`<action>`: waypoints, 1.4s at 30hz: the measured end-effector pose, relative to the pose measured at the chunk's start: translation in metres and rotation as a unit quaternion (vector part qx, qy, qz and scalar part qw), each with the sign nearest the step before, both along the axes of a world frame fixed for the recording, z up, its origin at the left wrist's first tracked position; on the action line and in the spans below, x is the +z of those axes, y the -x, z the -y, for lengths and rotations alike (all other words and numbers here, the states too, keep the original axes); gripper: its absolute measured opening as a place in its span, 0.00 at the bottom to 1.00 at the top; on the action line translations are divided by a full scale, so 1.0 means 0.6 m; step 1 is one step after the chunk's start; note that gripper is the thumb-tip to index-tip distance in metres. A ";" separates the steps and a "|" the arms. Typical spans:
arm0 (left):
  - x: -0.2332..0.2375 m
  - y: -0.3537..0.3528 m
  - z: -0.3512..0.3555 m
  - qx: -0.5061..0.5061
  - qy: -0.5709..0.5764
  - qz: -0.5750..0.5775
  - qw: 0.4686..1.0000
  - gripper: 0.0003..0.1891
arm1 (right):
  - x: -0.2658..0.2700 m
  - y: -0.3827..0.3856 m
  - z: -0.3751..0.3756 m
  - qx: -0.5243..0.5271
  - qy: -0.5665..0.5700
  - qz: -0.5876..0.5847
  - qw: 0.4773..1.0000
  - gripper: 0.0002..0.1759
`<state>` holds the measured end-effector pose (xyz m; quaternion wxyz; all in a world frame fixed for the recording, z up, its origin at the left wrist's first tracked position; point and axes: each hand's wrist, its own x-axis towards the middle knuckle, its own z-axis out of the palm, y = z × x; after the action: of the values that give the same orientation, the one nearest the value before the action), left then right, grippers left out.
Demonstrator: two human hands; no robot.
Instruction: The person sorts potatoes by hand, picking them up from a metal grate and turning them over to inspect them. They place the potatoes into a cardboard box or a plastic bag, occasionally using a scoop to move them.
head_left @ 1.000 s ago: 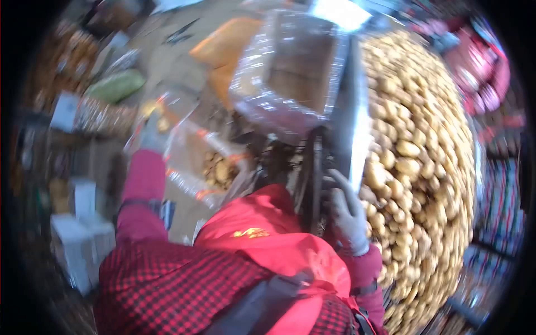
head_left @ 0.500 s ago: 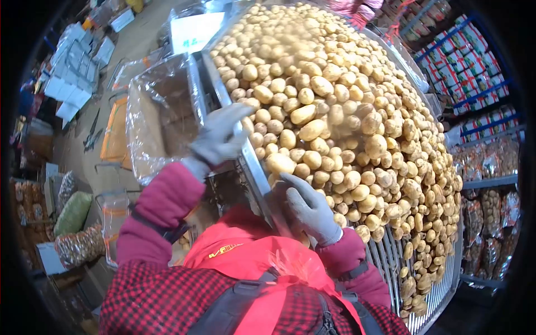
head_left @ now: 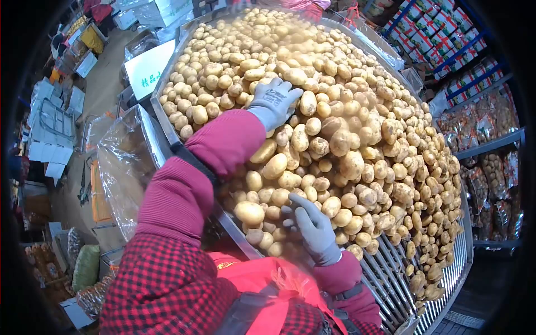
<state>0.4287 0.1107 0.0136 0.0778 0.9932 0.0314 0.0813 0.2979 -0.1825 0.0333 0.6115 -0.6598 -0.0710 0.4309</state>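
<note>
A big heap of potatoes [head_left: 357, 162] covers a metal slatted table [head_left: 391, 279]. My left hand [head_left: 275, 100], in a grey glove, rests on the upper middle of the heap with its fingers spread over the potatoes. Near the table's close edge is my right hand [head_left: 314, 228], also gloved in grey, its fingers apart beside smaller potatoes; nothing shows in its grasp. A large pale potato [head_left: 249, 213] lies to the left of my right hand.
A plastic-lined box [head_left: 125, 162] stands left of the table, below a white box lid with green writing [head_left: 149, 70]. Shelves of bagged goods [head_left: 483, 128] are at right. Someone's pink sleeve [head_left: 298, 6] shows beyond the heap. Stacked white boxes [head_left: 53, 131] stand far left.
My left hand has moved from the table's left edge forward and right onto the heap. My right hand remains near the close edge. The view has shifted.
</note>
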 end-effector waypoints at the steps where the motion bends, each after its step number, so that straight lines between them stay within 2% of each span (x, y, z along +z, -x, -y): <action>1: 0.009 -0.009 0.004 0.045 -0.038 -0.034 0.998 0.30 | -0.001 -0.004 -0.009 -0.003 -0.004 0.000 1.000 0.23; 3: -0.012 -0.013 -0.014 0.006 -0.037 0.002 0.999 0.32 | -0.003 -0.016 -0.020 -0.019 -0.071 -0.015 0.997 0.23; 4: -0.017 -0.001 -0.023 -0.024 -0.025 0.033 0.999 0.32 | -0.004 -0.026 -0.021 -0.011 -0.088 -0.027 0.996 0.28; 5: -0.024 0.013 -0.027 -0.055 -0.014 0.064 0.996 0.32 | -0.002 -0.032 -0.024 -0.013 -0.092 -0.027 0.995 0.28; 7: 0.004 0.069 0.006 -0.073 0.072 0.064 0.993 0.31 | 0.010 -0.045 -0.030 -0.110 -0.192 -0.121 0.968 0.36; 8: 0.041 0.103 0.032 -0.087 0.143 0.053 0.984 0.32 | 0.014 -0.054 -0.033 -0.120 -0.200 -0.133 0.963 0.42; 9: 0.018 0.115 0.046 -0.157 0.215 0.122 0.956 0.34 | 0.001 -0.059 -0.034 -0.129 -0.225 -0.126 0.958 0.42; 10: 0.060 0.125 0.067 -0.205 0.268 -0.007 0.941 0.37 | -0.004 -0.066 -0.041 -0.131 -0.265 -0.144 0.944 0.42; 11: 0.061 0.135 0.083 -0.303 0.322 0.037 0.896 0.35 | -0.008 -0.074 -0.048 -0.131 -0.307 -0.159 0.929 0.43; 12: 0.064 0.128 0.086 -0.341 0.317 0.050 0.884 0.35 | -0.017 -0.071 -0.044 -0.152 -0.338 -0.199 0.907 0.43; 13: 0.064 0.120 0.090 -0.379 0.313 0.064 0.869 0.34 | -0.028 -0.078 -0.038 -0.193 -0.268 -0.177 0.927 0.51; 14: 0.050 0.094 0.085 -0.350 0.353 0.063 0.866 0.35 | -0.035 -0.088 -0.030 -0.150 -0.290 -0.194 0.925 0.53; 15: 0.063 0.071 0.070 -0.314 0.297 0.098 0.896 0.37 | -0.032 -0.095 -0.025 -0.110 -0.310 -0.211 0.920 0.56; 17: 0.077 0.023 0.065 -0.268 0.188 0.183 0.927 0.36 | -0.028 -0.087 -0.015 -0.106 -0.307 -0.220 0.920 0.57; 18: 0.098 0.001 0.081 -0.317 0.193 0.171 0.913 0.35 | -0.039 -0.084 -0.010 -0.093 -0.319 -0.242 0.912 0.57; 21: 0.068 -0.026 0.155 -0.467 0.146 0.089 0.867 0.36 | -0.033 -0.073 -0.014 -0.121 -0.333 -0.276 0.893 0.56; 22: 0.064 -0.028 0.167 -0.477 0.059 0.060 0.875 0.40 | -0.048 -0.076 -0.003 -0.088 -0.366 -0.288 0.881 0.54; 25: 0.021 -0.042 0.169 -0.359 -0.023 0.161 0.919 0.29 | -0.056 -0.072 0.010 -0.084 -0.359 -0.263 0.892 0.51; 26: 0.014 -0.045 0.163 -0.342 0.003 0.167 0.925 0.23 | -0.056 -0.072 0.011 -0.094 -0.360 -0.264 0.890 0.51; 29: 0.035 -0.043 0.126 -0.287 -0.010 0.191 0.939 0.24 | -0.056 -0.070 0.012 -0.137 -0.360 -0.259 0.886 0.52; 31: 0.044 -0.033 0.083 -0.221 0.016 0.167 0.961 0.25 | -0.053 -0.071 0.016 -0.086 -0.298 -0.214 0.926 0.54; 32: 0.036 -0.024 0.055 -0.224 0.011 0.166 0.960 0.25 | -0.058 -0.067 0.026 -0.088 -0.343 -0.244 0.903 0.42; 34: 0.019 -0.006 0.014 -0.102 0.152 0.117 0.976 0.26 | -0.034 -0.061 0.023 -0.080 -0.340 -0.207 0.914 0.40; 35: 0.022 0.009 0.016 -0.104 0.146 0.118 0.977 0.26 | -0.025 -0.060 0.019 -0.073 -0.330 -0.169 0.926 0.43; 36: 0.039 0.042 0.039 -0.072 0.285 0.083 0.952 0.25 | -0.029 -0.067 0.017 -0.012 -0.286 -0.045 0.957 0.49; 37: 0.054 0.075 0.062 -0.036 0.421 0.041 0.906 0.25 | -0.019 -0.067 0.010 -0.059 -0.314 -0.131 0.938 0.51; 39: 0.083 0.106 0.095 -0.265 0.350 0.026 0.898 0.24 | -0.015 -0.056 0.010 -0.137 -0.379 -0.222 0.888 0.38; 40: 0.070 0.110 0.108 -0.363 0.341 0.028 0.867 0.24 | -0.023 -0.060 0.012 -0.138 -0.340 -0.391 0.844 0.41; 41: 0.080 0.113 0.123 -0.379 0.330 -0.011 0.864 0.25 | -0.017 -0.049 0.015 -0.125 -0.314 -0.288 0.896 0.48; 42: 0.083 0.105 0.129 -0.373 0.332 0.033 0.866 0.25 | -0.018 -0.048 0.031 -0.090 -0.315 -0.314 0.891 0.49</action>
<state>0.3657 0.0333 0.0633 0.4283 0.8429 -0.3193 0.0637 0.3268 -0.2009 0.0227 0.8138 -0.2665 0.0527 0.5137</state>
